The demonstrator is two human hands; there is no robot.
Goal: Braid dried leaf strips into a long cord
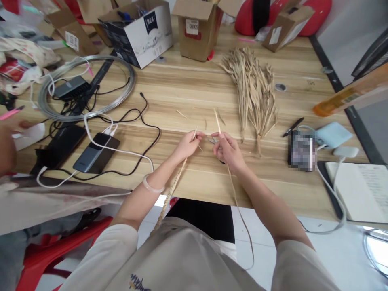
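My left hand (188, 144) is closed on the end of a braided straw strip (173, 186), which hangs down over the table edge toward my lap. Short straw ends stick out between its fingers. Just to the right, my right hand (227, 150) pinches a pale straw strand (218, 121) whose tip points up. A long thin strand (238, 202) trails from below that hand past the table edge. Between the hands, a small grey metal piece (213, 140) shows by the right fingers; whether it is held cannot be made out. The fingertips nearly meet.
A bundle of dry leaves (253, 89) lies beyond my right hand. A wire coil (131, 81), cables and a power bank (96, 152) are on the left. Boxes (197, 32) line the back; a notebook (357, 190) lies right. Another person's arm (6, 149) is far left.
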